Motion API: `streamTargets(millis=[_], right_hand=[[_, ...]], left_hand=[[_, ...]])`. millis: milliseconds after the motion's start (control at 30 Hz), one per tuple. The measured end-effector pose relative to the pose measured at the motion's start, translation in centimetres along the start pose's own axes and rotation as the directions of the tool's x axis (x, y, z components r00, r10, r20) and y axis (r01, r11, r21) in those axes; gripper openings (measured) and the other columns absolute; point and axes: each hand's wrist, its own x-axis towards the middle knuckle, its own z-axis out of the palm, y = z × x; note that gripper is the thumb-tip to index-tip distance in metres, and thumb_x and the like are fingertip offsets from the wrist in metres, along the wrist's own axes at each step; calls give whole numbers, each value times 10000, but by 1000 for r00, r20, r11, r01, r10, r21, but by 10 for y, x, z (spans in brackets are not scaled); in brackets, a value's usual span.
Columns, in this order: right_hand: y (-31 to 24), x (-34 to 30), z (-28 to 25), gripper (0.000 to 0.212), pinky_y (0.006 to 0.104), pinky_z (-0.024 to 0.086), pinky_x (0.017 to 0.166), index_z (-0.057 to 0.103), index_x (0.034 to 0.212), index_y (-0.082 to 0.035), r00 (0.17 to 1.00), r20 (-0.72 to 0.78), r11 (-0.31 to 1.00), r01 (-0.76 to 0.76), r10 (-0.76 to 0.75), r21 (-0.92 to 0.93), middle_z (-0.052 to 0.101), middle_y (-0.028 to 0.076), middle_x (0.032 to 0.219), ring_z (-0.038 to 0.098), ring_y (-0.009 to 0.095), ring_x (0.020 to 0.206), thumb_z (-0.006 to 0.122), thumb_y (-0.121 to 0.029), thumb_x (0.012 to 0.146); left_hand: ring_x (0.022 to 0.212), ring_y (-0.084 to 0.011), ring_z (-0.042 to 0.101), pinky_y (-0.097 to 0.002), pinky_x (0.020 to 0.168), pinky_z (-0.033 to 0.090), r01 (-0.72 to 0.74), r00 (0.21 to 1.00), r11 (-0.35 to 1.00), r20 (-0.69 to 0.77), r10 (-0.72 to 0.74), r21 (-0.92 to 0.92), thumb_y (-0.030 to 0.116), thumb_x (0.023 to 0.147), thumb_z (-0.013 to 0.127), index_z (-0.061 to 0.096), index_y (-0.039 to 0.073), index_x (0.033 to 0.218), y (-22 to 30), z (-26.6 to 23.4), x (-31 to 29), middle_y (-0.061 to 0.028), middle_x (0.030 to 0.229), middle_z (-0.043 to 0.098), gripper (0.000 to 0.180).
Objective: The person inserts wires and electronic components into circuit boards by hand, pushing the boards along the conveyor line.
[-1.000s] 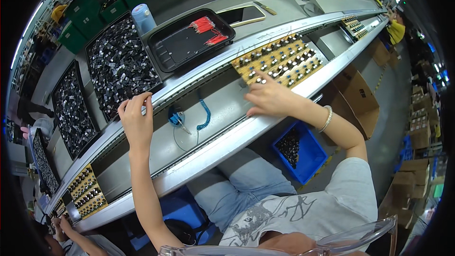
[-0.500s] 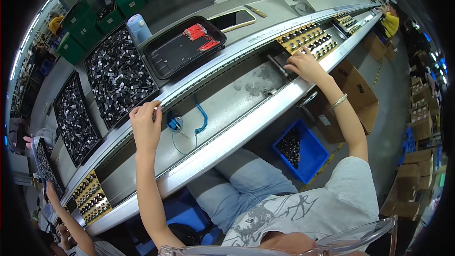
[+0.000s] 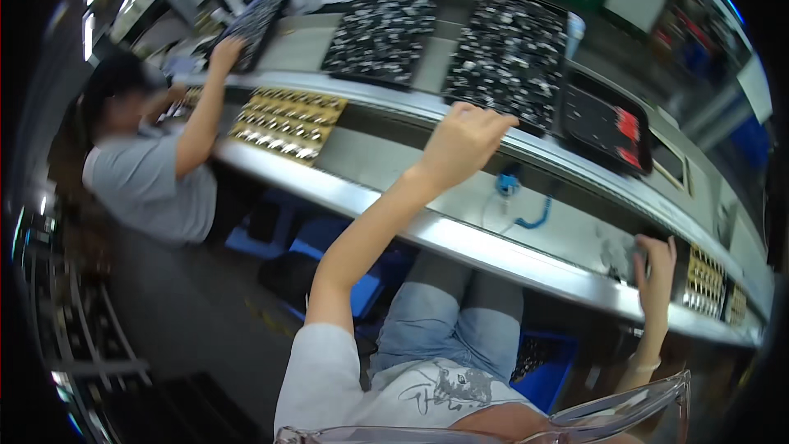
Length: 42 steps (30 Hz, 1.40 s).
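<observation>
My left hand is over the long metal rail, just in front of a black tray heaped with small black parts. Its fingers are loosely bent and slightly blurred, with nothing visible in them. At the right, my right hand is over the near side of the sunken conveyor channel, thumb and fingers apart and holding nothing. Beyond it sits a gold board with rows of small parts. Between my hands, a blue tool with a coiled blue cord lies in the channel.
A second parts tray and a shallow black tray with red pieces stand behind the rail. Another gold board lies in the channel at left. There, a co-worker reaches toward a tray. A blue bin stands below.
The view has swung left, bringing the co-worker and left gold board fully in. My right hand has left the right gold board and is now over the channel.
</observation>
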Motion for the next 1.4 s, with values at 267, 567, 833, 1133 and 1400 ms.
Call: streamTargets(millis=[267, 567, 833, 1133, 1400], right_hand=[[-192, 67, -23, 438, 549, 287, 1037, 632, 1085, -208, 798, -118, 700, 581, -591, 415, 603, 33, 1039, 582, 199, 979, 648, -64, 672], [-239, 88, -59, 400, 573, 259, 1044, 639, 954, -304, 658, -352, 411, 717, -666, 563, 628, 34, 1065, 623, 198, 920, 665, -35, 659], [-240, 86, -65, 468, 537, 335, 994, 657, 968, -333, 610, -395, 325, 744, -687, 584, 645, -1, 1047, 619, 139, 903, 661, -2, 638], [-234, 90, -53, 224, 424, 430, 909, 701, 920, -160, 555, -529, 91, 740, -642, 666, 650, 45, 998, 612, 151, 869, 722, -147, 698], [-228, 84, -39, 272, 367, 419, 900, 617, 982, -11, 569, -596, -244, 575, -567, 781, 571, 67, 1050, 538, 239, 974, 654, -170, 765]], left_hand=[[841, -292, 652, -377, 742, 495, 730, 648, 662, -477, -594, 167, 64, 865, 436, 564, 39, 1070, -166, -178, -127, -139, 927, 672, 243], [965, -332, 583, -471, 802, 445, 663, 637, 216, -388, -667, 717, 2, 784, 490, 521, 76, 1139, -244, -264, -231, -121, 1022, 643, 364], [1031, -322, 584, -478, 853, 420, 700, 503, 183, -295, -812, 690, 13, 741, 607, 390, 87, 1255, -257, -274, -247, -89, 1070, 654, 563], [1002, -358, 581, -510, 822, 413, 606, 591, 271, -195, -783, 748, -15, 758, 494, 370, 80, 1260, -242, -256, -246, -119, 1079, 644, 526], [993, -305, 597, -493, 933, 322, 652, 523, 336, -82, -849, 680, -76, 757, 419, 330, 117, 1309, -207, -227, -228, -102, 1008, 662, 592]])
